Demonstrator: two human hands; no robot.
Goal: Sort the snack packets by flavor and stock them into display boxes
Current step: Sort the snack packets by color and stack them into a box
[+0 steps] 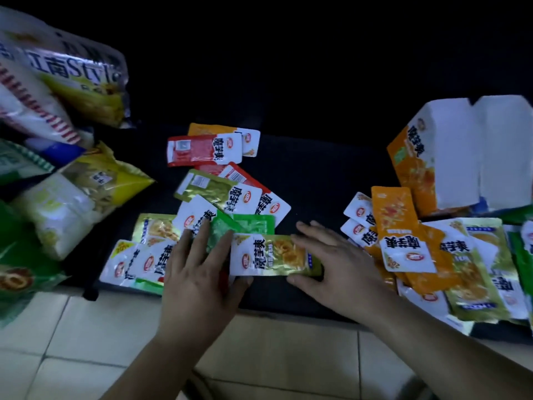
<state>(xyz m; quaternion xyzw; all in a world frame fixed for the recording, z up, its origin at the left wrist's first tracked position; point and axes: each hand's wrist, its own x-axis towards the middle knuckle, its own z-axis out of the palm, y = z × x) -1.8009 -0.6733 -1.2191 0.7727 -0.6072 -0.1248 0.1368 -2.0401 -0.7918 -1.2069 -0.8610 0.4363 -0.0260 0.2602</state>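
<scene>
A gold-green snack packet [274, 255] lies flat on the black surface between my hands. My left hand [199, 272] touches its left end, thumb under the lower edge, fingers straight over a green packet [245, 223]. My right hand [337, 264] presses flat on its right end, thumb at the lower corner. Red packets [202, 150] and an olive packet [213, 190] lie further back. Orange packets [395, 217] and gold ones [473, 272] are piled at the right. An open orange display box [415, 157] with white flaps stands at the back right.
Large snack bags [69, 90] and a yellow bag [115, 180] crowd the left side. More white-and-gold packets [144, 255] lie left of my left hand. The black surface's front edge [288, 310] meets a pale tiled floor [86, 327] below.
</scene>
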